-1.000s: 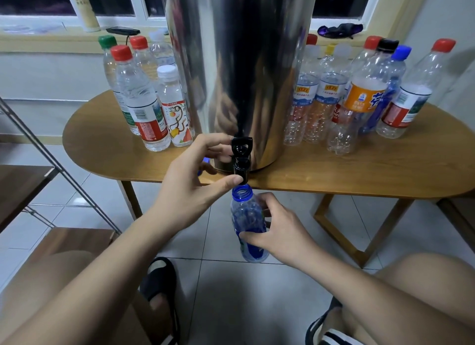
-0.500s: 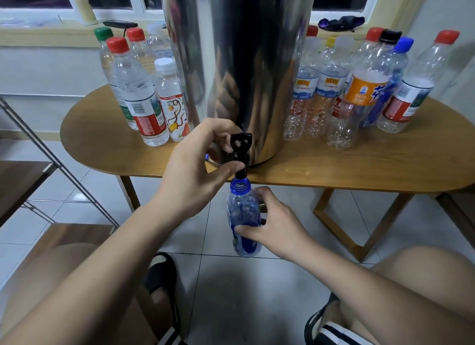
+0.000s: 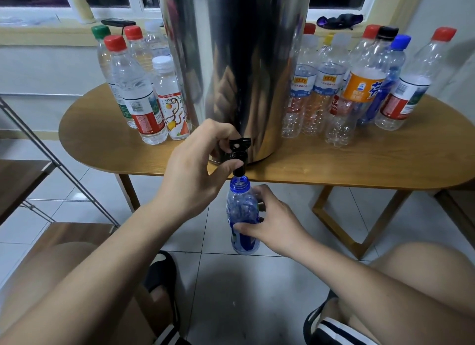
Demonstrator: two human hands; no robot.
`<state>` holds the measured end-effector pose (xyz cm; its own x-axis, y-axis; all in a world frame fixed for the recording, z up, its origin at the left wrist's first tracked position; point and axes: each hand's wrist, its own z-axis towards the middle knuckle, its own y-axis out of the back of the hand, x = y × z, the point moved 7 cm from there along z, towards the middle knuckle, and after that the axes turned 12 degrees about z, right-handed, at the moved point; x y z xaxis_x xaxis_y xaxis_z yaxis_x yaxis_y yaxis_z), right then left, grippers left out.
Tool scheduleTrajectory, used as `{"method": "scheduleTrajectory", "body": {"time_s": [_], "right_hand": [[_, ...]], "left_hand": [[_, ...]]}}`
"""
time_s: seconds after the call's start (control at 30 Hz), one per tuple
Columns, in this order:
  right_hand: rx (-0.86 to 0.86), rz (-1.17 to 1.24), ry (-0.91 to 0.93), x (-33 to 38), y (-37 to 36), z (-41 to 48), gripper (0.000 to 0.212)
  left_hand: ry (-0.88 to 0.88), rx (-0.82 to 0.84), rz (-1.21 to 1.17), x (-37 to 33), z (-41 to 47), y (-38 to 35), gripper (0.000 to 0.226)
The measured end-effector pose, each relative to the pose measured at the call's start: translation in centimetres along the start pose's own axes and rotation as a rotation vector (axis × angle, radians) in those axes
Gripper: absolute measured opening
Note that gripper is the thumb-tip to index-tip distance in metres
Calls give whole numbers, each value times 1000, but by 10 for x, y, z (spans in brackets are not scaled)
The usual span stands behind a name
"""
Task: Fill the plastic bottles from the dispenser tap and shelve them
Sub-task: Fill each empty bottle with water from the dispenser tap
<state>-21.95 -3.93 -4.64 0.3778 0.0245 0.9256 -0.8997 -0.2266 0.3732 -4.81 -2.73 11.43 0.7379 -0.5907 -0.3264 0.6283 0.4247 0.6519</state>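
A tall steel dispenser [image 3: 239, 69] stands on the oval wooden table [image 3: 359, 164], its black tap [image 3: 239, 155] jutting over the front edge. My left hand [image 3: 198, 169] pinches the tap lever, thumb below and fingers above. Just under the spout, my right hand [image 3: 270, 223] grips an uncapped blue bottle [image 3: 241, 211] upright; a thin stream of water enters its mouth. Several capped bottles with water in them [image 3: 144, 105] stand left of the dispenser. To its right is a group of several capped empty bottles [image 3: 347, 92].
A metal-framed rack with wooden shelves [image 3: 23, 180] stands at the left, one lower shelf [image 3: 66, 236] near my left knee. The table's wooden legs [image 3: 359, 226] are at the right. My knees and sandalled feet frame the tiled floor [image 3: 231, 293]. Small dark items lie on the windowsill.
My left hand has closed further on the tap lever and turned it upward, and water now runs into the blue bottle. My right hand has kept the bottle under the spout.
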Motion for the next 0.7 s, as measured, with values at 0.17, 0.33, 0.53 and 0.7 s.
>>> {"method": "scheduleTrajectory", "body": {"time_s": [0.17,0.33,0.53,0.7], "right_hand": [[3,-5,-12,-2,-1,0,72],[2,-8,-16,-3,-2,0,72],[28,-33,-6,-1,-4,0,71],[19,-34,-11,1,-3,0,72]], "left_hand": [[12,10,-27,0,2,2,53],[31,56,-87,3,1,1,55],[51,93,-143,6,0,-5,68],[35,67,-122,5,0,-3,68]]}}
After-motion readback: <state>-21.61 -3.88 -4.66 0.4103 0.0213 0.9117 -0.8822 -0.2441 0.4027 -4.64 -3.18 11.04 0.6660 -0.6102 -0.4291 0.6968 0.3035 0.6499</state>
